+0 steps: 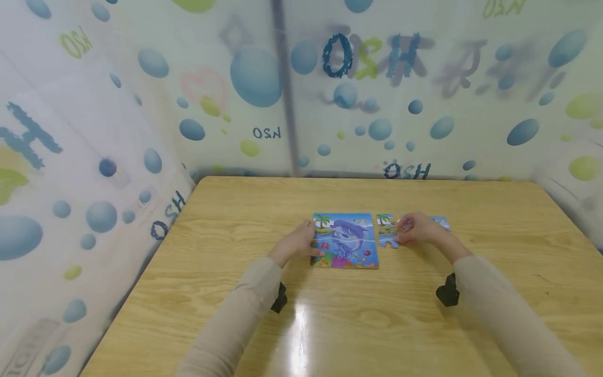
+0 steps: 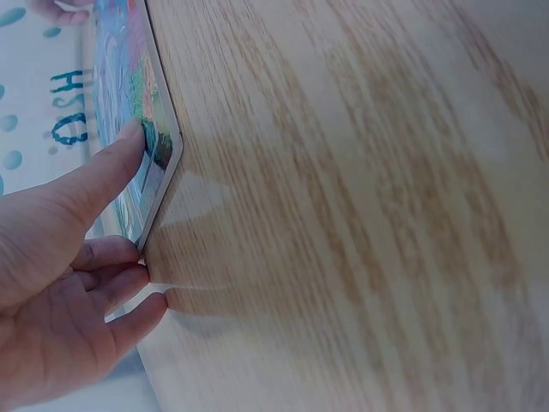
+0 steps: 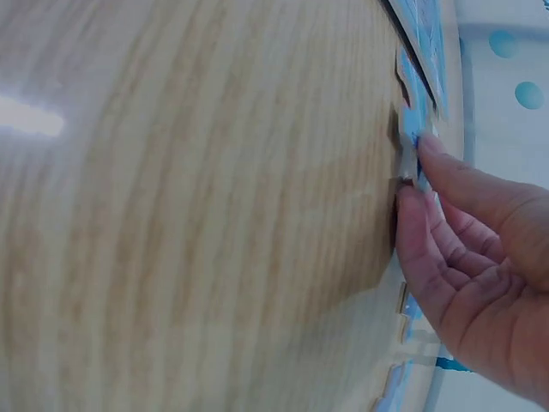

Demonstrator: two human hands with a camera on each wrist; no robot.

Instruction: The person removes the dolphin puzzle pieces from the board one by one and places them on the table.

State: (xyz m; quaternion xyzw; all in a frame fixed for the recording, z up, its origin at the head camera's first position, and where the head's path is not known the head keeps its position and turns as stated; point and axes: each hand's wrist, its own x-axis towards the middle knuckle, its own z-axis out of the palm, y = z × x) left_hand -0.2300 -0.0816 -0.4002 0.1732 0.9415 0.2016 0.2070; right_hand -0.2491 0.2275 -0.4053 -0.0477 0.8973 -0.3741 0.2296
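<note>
A square dolphin puzzle board lies flat on the table. My left hand grips its left edge, the thumb on top and fingertips against the side near the corner. Just right of the board, a small joined section of puzzle pieces shows a palm tree and water. My right hand pinches the right side of this section between thumb and fingers. More blue puzzle pieces lie beyond that hand, partly hidden by it; the right wrist view shows their notched edges.
The wooden table runs up to a pale wall printed with blue and green bubbles. A similar panel borders the left side. Dark wrist devices sit under both sleeves.
</note>
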